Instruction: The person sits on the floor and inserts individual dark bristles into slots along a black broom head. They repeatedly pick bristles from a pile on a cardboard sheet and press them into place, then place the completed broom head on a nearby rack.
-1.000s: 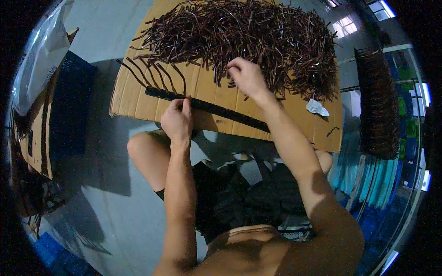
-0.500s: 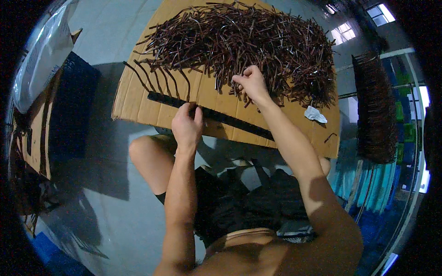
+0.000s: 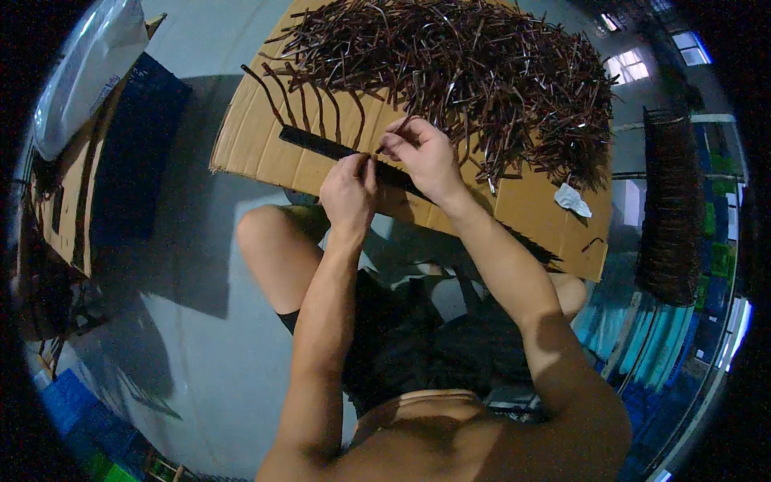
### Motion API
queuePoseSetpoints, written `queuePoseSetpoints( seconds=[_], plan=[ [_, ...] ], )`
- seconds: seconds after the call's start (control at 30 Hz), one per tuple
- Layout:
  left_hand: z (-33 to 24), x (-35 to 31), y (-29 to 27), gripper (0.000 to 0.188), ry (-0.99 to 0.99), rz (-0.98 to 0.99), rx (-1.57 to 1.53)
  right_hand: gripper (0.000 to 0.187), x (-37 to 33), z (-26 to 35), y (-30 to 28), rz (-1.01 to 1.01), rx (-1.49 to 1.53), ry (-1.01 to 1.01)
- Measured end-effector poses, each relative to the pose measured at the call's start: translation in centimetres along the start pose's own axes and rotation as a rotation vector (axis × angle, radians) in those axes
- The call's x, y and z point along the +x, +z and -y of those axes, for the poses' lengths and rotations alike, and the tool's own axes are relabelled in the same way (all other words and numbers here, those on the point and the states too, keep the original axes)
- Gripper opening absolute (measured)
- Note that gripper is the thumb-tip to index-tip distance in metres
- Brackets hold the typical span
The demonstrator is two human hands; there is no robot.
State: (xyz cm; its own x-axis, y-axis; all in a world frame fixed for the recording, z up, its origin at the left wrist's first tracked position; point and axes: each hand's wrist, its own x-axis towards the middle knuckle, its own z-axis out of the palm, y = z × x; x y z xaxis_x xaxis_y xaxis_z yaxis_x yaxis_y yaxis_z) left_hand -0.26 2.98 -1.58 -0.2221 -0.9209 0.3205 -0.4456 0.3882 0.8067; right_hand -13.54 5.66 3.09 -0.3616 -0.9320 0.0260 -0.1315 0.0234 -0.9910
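Cardboard sheet (image 3: 249, 132) — left hand (image 3: 348, 194) pinching black strip (image 3: 315, 145), right hand (image 3: 431, 167) pinching brown strand (image 3: 403, 125)

The right hand (image 3: 432, 167) has left the edge of the brown pile (image 3: 450, 60) and come in to the black strip (image 3: 317, 145), a thin brown piece (image 3: 404, 123) now showing in its fingers. Left hand (image 3: 348, 193) crept a bit further right along the strip, so the 2, clearly apart 1 second ago, are almost touching.

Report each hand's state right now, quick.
Left hand: closed, holding the black strip.
Right hand: closed, pinching a thin brown piece.
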Motion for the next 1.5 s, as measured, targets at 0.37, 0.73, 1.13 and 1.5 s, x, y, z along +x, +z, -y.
queuePoseSetpoints(
  seconds=[0.37,0.73,1.13,1.5],
  plan=[
    [-0.1,0.1,0.2,0.014,0.045,0.035,0.042,0.012,-0.9,0.2,0.9,-0.048,-0.238,-0.118],
    [-0.6,1.0,-1.4,0.018,-0.172,0.061,0.086,0.026,4.2,0.5,-8.2,0.306,-1.118,-0.046],
    [-0.5,0.1,-0.3,0.016,-0.008,0.072,0.030,0.010,2.5,0.2,-6.7,0.077,-0.496,0.078],
    [-0.7,0.3,-0.4,0.014,0.014,0.078,0.081,0.008,-0.7,0.4,0.2,0.029,-0.157,0.023]
  ],
)
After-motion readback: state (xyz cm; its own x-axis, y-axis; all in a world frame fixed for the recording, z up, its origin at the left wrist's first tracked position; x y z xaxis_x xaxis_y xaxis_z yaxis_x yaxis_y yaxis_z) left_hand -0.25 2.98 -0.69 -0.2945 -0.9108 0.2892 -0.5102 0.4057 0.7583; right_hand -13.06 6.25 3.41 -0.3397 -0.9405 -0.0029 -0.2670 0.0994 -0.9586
